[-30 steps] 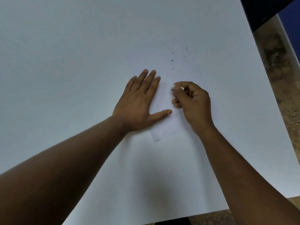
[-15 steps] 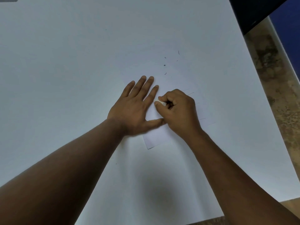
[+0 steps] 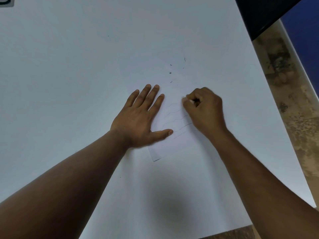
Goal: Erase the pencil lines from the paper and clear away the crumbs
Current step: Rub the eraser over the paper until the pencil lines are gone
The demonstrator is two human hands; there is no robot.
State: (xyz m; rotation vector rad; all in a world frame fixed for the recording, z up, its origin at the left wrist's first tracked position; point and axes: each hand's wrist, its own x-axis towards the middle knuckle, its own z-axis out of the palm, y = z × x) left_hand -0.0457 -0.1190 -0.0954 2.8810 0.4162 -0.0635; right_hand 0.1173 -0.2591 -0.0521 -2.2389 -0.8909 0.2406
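Note:
A small white paper (image 3: 170, 144) lies on the white table cover, with faint wavy pencil lines (image 3: 176, 120) between my hands. My left hand (image 3: 139, 118) lies flat on the paper's left side, fingers straight and thumb stretched toward the lines. My right hand (image 3: 205, 109) is curled around a small white eraser (image 3: 190, 101), only its tip showing, pressed at the paper's upper right. Dark eraser crumbs (image 3: 170, 72) are scattered on the cover just beyond the paper.
The white table cover (image 3: 86, 66) fills most of the view. Its right edge borders a mottled brown floor (image 3: 293, 100). A dark object (image 3: 262, 12) overhangs the top right corner, and a grey-edged item (image 3: 6, 1) peeks in at the top left.
My right hand with the eraser slid left across the paper, then back to the right and up, uncovering the pencil lines. My left hand has stayed flat on the paper.

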